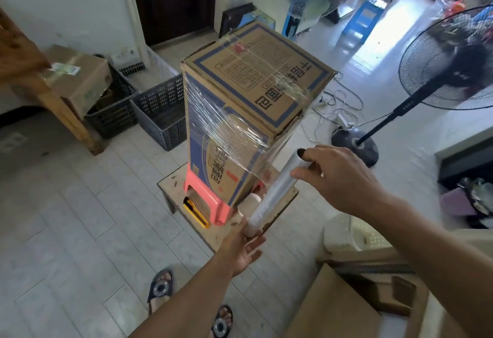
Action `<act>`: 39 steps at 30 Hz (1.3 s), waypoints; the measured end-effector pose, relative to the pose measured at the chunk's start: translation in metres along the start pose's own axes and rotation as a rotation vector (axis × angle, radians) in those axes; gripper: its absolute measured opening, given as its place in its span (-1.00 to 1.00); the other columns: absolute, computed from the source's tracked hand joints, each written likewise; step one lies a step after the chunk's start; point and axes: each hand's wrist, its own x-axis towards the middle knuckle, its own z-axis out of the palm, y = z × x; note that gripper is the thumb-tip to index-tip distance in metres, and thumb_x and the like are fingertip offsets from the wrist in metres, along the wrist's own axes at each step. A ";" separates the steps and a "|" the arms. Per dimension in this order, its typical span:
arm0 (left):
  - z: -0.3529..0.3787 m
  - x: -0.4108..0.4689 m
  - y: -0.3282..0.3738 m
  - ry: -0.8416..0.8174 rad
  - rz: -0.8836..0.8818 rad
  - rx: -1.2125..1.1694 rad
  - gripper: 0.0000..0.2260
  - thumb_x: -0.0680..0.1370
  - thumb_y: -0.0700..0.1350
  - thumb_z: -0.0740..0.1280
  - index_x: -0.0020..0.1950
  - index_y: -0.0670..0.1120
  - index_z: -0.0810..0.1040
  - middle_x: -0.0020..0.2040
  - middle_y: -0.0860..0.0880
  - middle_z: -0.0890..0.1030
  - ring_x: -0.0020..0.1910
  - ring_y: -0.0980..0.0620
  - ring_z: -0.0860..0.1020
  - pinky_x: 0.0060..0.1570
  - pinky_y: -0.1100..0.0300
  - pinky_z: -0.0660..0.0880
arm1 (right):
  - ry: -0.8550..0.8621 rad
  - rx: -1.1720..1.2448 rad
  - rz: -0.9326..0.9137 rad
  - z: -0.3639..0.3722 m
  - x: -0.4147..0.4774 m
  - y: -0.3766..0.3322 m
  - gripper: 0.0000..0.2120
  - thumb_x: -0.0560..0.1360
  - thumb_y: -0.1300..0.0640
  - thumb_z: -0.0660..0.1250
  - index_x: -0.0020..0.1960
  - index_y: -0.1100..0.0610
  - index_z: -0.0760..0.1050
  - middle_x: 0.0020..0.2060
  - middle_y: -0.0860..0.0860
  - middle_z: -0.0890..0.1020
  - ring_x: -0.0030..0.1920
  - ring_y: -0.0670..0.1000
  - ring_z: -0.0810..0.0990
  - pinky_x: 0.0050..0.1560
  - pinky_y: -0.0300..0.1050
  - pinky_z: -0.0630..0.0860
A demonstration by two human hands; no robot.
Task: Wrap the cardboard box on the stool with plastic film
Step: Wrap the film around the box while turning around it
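On the pink stool (210, 199), itself set on a low wooden platform (280, 204), stands one tall cardboard box (256, 81). Film (226, 129) clings in a wrinkled band around its upper sides, with strands crossing the top; the lower part near the stool looks bare, so I'd judge the wrapping to be partway, with lower turns and the cut left to do. One roll of plastic film (277, 188) stretches a sheet to the near corner. Two hands hold it: the right hand (338, 175) curls fingers round its upper end, the left hand (245, 247) cups the lower end, fingers loosely spread. One yellow utility knife (196, 212) lies beside the stool's foot.
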 end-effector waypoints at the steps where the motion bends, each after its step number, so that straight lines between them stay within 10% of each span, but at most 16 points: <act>1: 0.000 0.002 -0.004 -0.006 -0.021 0.012 -0.52 0.57 0.20 0.31 0.26 -0.17 0.53 0.06 -0.14 0.61 0.08 -0.12 0.61 -0.02 0.02 0.49 | 0.004 0.013 0.007 0.002 0.000 0.001 -0.84 0.55 -0.18 0.32 -0.10 -0.12 0.49 -0.27 -0.18 0.46 -0.24 -0.11 0.47 -0.25 -0.13 0.38; 13: 0.026 0.010 -0.022 -0.004 -0.099 -0.158 -0.49 0.62 0.20 0.16 0.23 -0.21 0.55 -0.01 -0.18 0.65 0.00 -0.13 0.60 -0.05 0.03 0.47 | -0.139 0.082 0.115 0.002 0.019 0.028 -0.58 0.59 -0.05 0.34 0.42 -0.03 0.43 -0.32 0.08 0.64 -0.29 0.05 0.60 -0.37 -0.23 0.35; 18: 0.016 0.022 -0.019 -0.046 -0.116 -0.217 -0.67 0.58 -0.01 0.20 0.13 -0.23 0.57 -0.08 -0.16 0.68 -0.05 -0.13 0.61 -0.09 0.04 0.47 | -0.207 -0.027 0.102 0.003 0.037 0.043 -0.45 0.46 -0.10 0.48 0.41 -0.08 0.44 -0.30 0.04 0.63 -0.35 -0.01 0.51 -0.39 -0.19 0.33; 27: 0.064 0.072 -0.024 -0.032 -0.199 -0.169 -0.48 0.60 0.23 0.14 0.02 -0.23 0.58 -0.15 -0.15 0.67 -0.08 -0.12 0.58 -0.12 0.04 0.42 | -0.302 -0.081 0.095 0.002 0.070 0.098 -0.37 0.45 -0.08 0.49 0.47 -0.18 0.36 -0.31 -0.09 0.62 -0.22 -0.16 0.45 -0.37 -0.22 0.29; 39: 0.120 0.127 -0.003 0.166 -0.079 -0.164 -0.69 0.49 -0.16 0.15 0.12 -0.26 0.55 -0.09 -0.22 0.69 -0.08 -0.17 0.63 -0.08 0.02 0.47 | -0.508 0.015 -0.088 0.013 0.146 0.200 -0.39 0.49 -0.06 0.43 0.50 -0.07 0.34 -0.17 -0.07 0.64 -0.08 -0.04 0.55 -0.22 -0.16 0.47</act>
